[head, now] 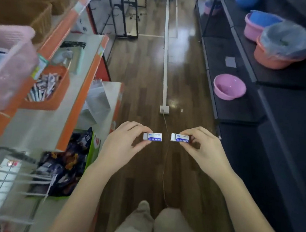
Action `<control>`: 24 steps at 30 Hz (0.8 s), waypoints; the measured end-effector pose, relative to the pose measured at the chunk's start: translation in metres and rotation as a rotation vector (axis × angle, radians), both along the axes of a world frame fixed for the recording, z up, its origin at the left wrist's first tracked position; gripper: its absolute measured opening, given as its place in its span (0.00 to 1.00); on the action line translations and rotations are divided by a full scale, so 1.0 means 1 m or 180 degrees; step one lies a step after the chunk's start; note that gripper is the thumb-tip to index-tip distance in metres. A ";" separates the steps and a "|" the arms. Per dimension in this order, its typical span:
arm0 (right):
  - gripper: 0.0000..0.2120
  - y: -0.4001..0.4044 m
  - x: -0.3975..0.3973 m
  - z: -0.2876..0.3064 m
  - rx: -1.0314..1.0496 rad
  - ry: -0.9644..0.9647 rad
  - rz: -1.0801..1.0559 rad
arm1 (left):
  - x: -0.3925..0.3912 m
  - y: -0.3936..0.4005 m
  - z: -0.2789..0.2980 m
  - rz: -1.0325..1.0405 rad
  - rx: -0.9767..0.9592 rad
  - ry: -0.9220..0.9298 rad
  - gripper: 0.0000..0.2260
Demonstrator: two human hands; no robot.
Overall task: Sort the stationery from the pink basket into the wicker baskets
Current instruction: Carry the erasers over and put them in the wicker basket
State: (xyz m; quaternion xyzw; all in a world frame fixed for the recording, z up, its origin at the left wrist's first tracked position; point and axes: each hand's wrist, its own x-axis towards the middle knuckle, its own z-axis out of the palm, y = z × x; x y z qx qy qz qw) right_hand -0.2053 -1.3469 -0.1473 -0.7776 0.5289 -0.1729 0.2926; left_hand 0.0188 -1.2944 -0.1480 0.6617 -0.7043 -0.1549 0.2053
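Both hands, one eraser each, above the floor
Left hand (126, 143) pinches left eraser (152, 136); right hand (203, 149) pinches right eraser (180, 138), fingers curled; pink basket (7, 74) far left, blurred, contents unclear

Left hand (124, 143) and right hand (203, 149) side by side over the floor (147, 73), an eraser (152, 136) in each, basket (7, 74) on the shelf (40, 123) far left, wicker baskets (27, 10) behind it, basins (229, 87) on the right-hand shelving

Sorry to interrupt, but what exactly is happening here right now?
A person stands in a shop aisle, pinching one small white-and-blue boxed eraser in the left hand and a matching eraser in the right hand, held apart over the wooden floor. The pink plastic basket and brown wicker baskets sit on the shelves to the left.
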 end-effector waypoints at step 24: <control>0.11 -0.533 0.193 -0.007 -0.0138 -0.0065 0.0459 | 0.183 -0.515 -0.006 0.0180 -0.0185 0.0129 0.09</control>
